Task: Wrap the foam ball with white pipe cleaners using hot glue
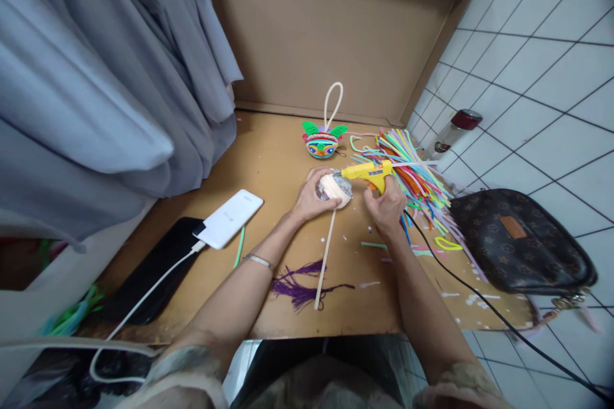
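Observation:
My left hand (309, 199) is wrapped round a pale, round ball (336, 189) partly covered in cream strips. A cream pipe cleaner (326, 259) runs from the ball toward the table's front edge. In my right hand (387, 204) is a yellow hot glue gun (367, 171), its nozzle at the ball's upper edge; whether it touches I cannot tell. A clear glue stick juts from the gun's back. Behind the ball sits a colourful animal-head ornament (322, 143) with green ears and a white loop. Purple tassels (302, 287) lie close to my left forearm.
A heap of coloured pipe cleaners (407, 172) lies at the right, beside a brown handbag (522, 239) and a red-capped bottle (455, 131). A white power bank (233, 218) rests partly on a black tablet-like slab (153, 275). The glue gun's black cord crosses the right side. Grey cloth hangs at left.

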Demonstrator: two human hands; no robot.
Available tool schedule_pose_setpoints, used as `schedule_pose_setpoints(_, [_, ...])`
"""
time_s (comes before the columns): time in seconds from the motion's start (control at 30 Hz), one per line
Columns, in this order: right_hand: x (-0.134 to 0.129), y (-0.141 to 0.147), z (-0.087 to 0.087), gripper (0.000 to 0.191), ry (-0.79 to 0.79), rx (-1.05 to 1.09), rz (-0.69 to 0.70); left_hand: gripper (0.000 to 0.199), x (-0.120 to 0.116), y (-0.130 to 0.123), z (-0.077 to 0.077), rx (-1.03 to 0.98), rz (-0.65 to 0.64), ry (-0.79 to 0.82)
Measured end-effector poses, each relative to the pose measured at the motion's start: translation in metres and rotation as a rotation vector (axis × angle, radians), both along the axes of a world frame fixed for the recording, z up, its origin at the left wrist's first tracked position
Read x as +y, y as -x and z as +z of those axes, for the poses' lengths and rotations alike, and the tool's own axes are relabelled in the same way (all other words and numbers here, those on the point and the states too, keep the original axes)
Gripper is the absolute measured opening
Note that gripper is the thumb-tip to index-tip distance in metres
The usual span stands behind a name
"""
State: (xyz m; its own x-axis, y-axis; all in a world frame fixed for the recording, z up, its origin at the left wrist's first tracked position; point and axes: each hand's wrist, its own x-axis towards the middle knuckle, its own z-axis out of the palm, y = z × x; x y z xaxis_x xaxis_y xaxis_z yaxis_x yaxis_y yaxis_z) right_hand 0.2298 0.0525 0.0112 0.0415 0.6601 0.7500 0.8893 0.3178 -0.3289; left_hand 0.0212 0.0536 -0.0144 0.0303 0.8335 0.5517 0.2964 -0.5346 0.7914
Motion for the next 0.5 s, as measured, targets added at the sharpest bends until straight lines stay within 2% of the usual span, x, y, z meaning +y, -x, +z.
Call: schedule_pose_setpoints(0.5, [-0.0002, 0.0, 0.0012, 0.016, -0.004, -0.006, -0.003, 0.066, -0.0001, -0.0014, 0.0002, -0.018, -0.005, 0.007])
